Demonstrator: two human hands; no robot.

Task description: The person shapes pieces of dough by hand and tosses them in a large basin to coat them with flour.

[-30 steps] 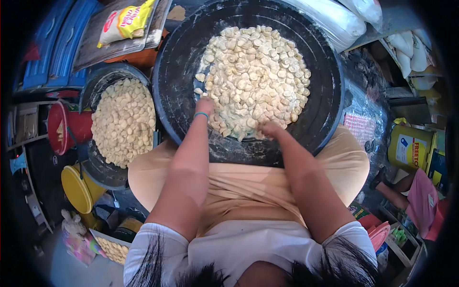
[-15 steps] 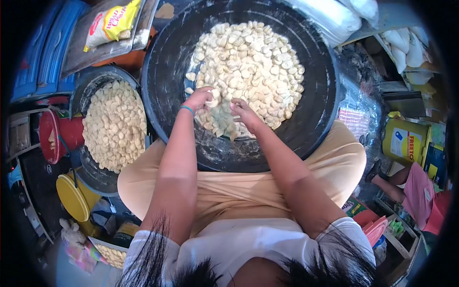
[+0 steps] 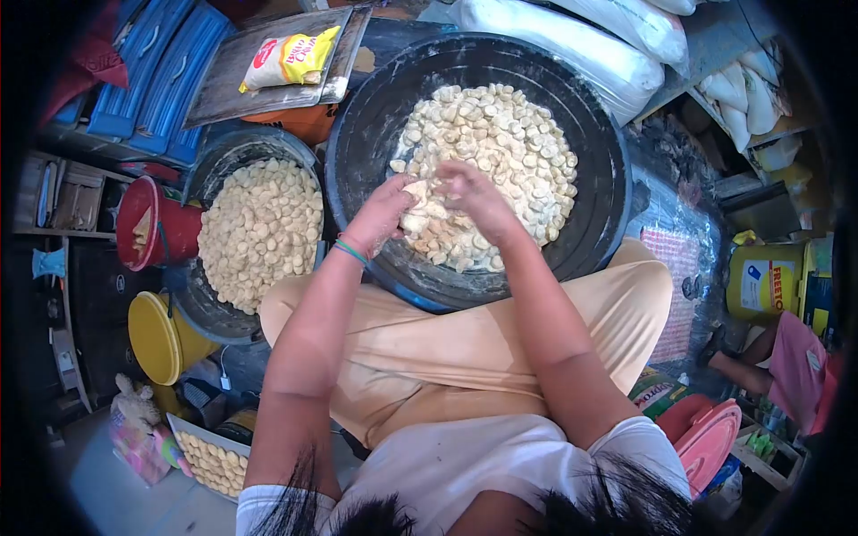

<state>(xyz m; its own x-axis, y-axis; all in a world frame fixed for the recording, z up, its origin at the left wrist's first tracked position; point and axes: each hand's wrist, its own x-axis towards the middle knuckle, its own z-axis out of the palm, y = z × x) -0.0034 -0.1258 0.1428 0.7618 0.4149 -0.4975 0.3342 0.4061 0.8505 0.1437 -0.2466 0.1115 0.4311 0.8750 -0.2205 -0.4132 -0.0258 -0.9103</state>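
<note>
A wide black tub (image 3: pixel 353 116) lies before my crossed legs, holding a heap of pale, floured dough pieces (image 3: pixel 500 134). At the heap's near left edge, my left hand (image 3: pixel 380 217) is closed around a few dough pieces (image 3: pixel 416 194), which show between thumb and fingers. My right hand (image 3: pixel 478 201) hovers just beside it over the heap, its fingers bent and apart, slightly blurred; I see nothing in it. A second, smaller black tub (image 3: pixel 210 159) at my left is filled with similar pieces.
A bread crumb bag (image 3: pixel 290 61) rests on boards at the upper left. Red (image 3: pixel 147 223) and yellow buckets (image 3: pixel 161 335) flank the smaller tub. White sacks (image 3: pixel 563 62) lie beyond the big tub. Another person's leg (image 3: pixel 746 375) shows at the right.
The view has shifted, so the tubs appear farther right. My left hand has turned and now shows dough pieces in its grasp. The greenish patch near my hands is now covered by pieces.
</note>
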